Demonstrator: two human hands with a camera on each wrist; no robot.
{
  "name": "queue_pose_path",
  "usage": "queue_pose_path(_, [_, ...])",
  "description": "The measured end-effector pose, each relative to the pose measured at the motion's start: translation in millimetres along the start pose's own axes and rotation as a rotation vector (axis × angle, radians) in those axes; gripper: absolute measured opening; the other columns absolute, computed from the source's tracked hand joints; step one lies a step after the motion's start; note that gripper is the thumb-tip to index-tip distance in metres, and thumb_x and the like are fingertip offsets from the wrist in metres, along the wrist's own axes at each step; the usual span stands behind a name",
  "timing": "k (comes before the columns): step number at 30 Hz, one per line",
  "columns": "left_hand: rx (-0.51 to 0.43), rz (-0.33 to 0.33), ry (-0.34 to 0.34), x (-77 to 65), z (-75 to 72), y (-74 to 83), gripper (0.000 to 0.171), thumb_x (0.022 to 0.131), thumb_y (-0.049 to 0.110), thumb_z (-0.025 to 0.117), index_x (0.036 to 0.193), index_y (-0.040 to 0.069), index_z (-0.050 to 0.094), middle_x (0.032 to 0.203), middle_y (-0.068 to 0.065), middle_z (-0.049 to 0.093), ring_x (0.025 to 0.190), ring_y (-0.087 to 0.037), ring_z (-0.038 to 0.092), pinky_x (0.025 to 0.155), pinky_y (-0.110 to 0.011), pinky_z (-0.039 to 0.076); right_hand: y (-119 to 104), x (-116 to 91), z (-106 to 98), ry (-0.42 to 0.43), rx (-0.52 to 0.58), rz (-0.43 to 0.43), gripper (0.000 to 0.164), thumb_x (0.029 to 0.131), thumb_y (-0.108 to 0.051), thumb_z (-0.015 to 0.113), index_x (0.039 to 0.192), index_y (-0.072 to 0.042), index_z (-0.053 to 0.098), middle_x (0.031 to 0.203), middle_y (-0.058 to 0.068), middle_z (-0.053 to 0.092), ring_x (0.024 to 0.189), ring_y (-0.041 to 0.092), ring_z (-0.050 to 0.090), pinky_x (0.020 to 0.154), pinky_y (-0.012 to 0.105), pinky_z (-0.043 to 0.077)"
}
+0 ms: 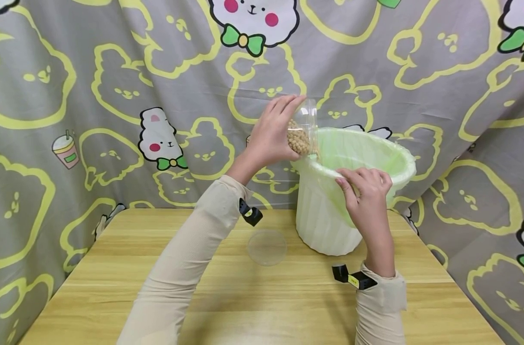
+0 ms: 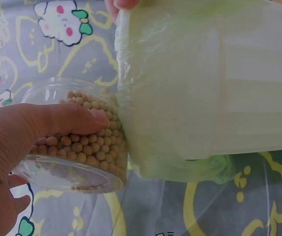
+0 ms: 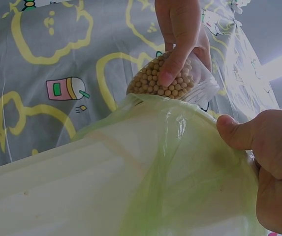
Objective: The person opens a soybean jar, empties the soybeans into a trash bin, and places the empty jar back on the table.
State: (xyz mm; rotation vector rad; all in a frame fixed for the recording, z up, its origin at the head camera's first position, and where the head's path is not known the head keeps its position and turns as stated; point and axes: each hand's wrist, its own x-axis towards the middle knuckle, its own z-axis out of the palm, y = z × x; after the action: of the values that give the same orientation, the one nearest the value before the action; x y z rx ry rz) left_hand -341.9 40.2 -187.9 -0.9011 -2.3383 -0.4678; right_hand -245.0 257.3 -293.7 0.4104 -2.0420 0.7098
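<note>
My left hand (image 1: 272, 129) grips a clear plastic jar (image 2: 57, 88) partly filled with small round beige balls (image 1: 298, 139). The jar is tilted on its side, its mouth at the left part of the rim of a white trash bin (image 1: 326, 215). A thin light green bag (image 1: 361, 151) lines the bin and folds over its rim. My right hand (image 1: 369, 191) pinches the near rim and the bag edge, thumb on the outside in the right wrist view. Thumb and fingers of the left hand (image 3: 180, 39) wrap the jar there. Balls inside the bin cannot be seen.
A clear round lid (image 1: 267, 247) lies flat on the wooden table (image 1: 244, 306), left of the bin. Behind the table hangs a grey patterned curtain (image 1: 192, 96). The bin stands near the table's back right edge.
</note>
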Motion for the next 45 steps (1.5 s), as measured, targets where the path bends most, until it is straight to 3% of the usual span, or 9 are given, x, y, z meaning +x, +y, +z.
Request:
queue_pose_path(8, [-0.02,0.006,0.012,-0.2,1.5,1.7,0.121,0.06,0.031,0.097,0.159,0.016,0.03,0.162,-0.004,0.035,0.152,-0.024,0.027,0.127,-0.029,0.022,0.3,-1.1,0.3,-0.004,0.001,0.004,0.018,0.095,-0.007,0.069,0.109,0.002,0.075,0.086,0.017,0.065,0.092,0.037,0.05,0.112,0.063,0.018])
queue_pose_path(12, [-0.011,0.016,0.019,-0.5,2.6,1.9,0.12,0.06,0.032,0.098,0.158,0.016,0.032,0.163,-0.005,0.033,0.152,-0.024,0.027,0.125,-0.031,0.027,0.5,-1.0,0.4,-0.004,0.001,0.003,0.018,0.095,-0.007,0.069,0.109,0.002,0.075,0.086,0.017,0.065,0.092,0.037,0.05,0.112,0.063,0.018])
queue_pose_path(14, [-0.025,0.003,0.018,-1.1,3.0,2.3,0.12,0.059,0.03,0.098,0.158,0.019,0.032,0.164,-0.004,0.029,0.152,-0.024,0.027,0.118,-0.034,0.039,0.5,-0.9,0.4,-0.004,0.002,0.002,0.018,0.095,-0.007,0.069,0.109,0.002,0.075,0.086,0.017,0.065,0.092,0.037,0.05,0.112,0.063,0.018])
queue_pose_path(17, [-0.054,-0.023,0.017,-1.6,4.1,2.4,0.12,0.059,0.025,0.098,0.159,0.023,0.032,0.164,-0.004,0.026,0.15,-0.023,0.03,0.095,-0.034,0.054,0.6,-0.7,0.5,-0.004,0.004,0.002,0.018,0.095,-0.007,0.069,0.109,0.002,0.075,0.086,0.017,0.065,0.092,0.036,0.05,0.112,0.063,0.018])
queue_pose_path(19, [-0.065,-0.034,0.02,-1.9,4.7,2.5,0.12,0.058,0.023,0.098,0.159,0.025,0.032,0.163,-0.004,0.025,0.148,-0.023,0.033,0.08,-0.033,0.054,0.6,-0.6,0.5,-0.003,0.004,0.002,0.018,0.095,-0.008,0.069,0.109,0.002,0.075,0.086,0.017,0.065,0.093,0.036,0.05,0.113,0.063,0.018])
queue_pose_path(21, [-0.067,-0.034,0.024,-2.0,5.2,2.3,0.12,0.058,0.023,0.098,0.159,0.026,0.032,0.162,-0.004,0.027,0.147,-0.022,0.033,0.077,-0.033,0.054,0.7,-0.7,0.5,-0.002,0.002,0.002,0.018,0.095,-0.008,0.069,0.109,0.002,0.075,0.086,0.017,0.065,0.093,0.036,0.05,0.112,0.063,0.018])
queue_pose_path(25, [-0.046,-0.015,0.024,-2.3,4.4,1.7,0.122,0.058,0.026,0.099,0.16,0.025,0.031,0.162,-0.004,0.029,0.151,-0.022,0.028,0.093,-0.035,0.054,0.5,-0.9,0.3,-0.002,-0.002,0.002,0.018,0.095,-0.008,0.069,0.109,0.002,0.075,0.087,0.017,0.065,0.093,0.037,0.05,0.112,0.063,0.018])
queue_pose_path(30, [-0.005,0.035,0.03,-2.1,2.3,0.8,0.122,0.06,0.03,0.098,0.161,0.021,0.03,0.161,-0.005,0.032,0.153,-0.023,0.025,0.12,-0.037,0.038,0.4,-0.3,-0.4,0.0,-0.004,0.0,0.018,0.095,-0.008,0.069,0.108,0.002,0.075,0.087,0.018,0.065,0.093,0.038,0.05,0.113,0.063,0.018])
queue_pose_path(45, [0.046,0.128,0.082,-2.7,5.9,1.3,0.115,0.062,0.027,0.097,0.158,0.013,0.036,0.16,-0.008,0.039,0.151,-0.027,0.03,0.128,-0.028,0.018,0.5,-1.9,-0.1,-0.001,0.001,0.002,0.018,0.094,-0.008,0.069,0.108,0.002,0.075,0.086,0.017,0.065,0.093,0.038,0.05,0.113,0.063,0.018])
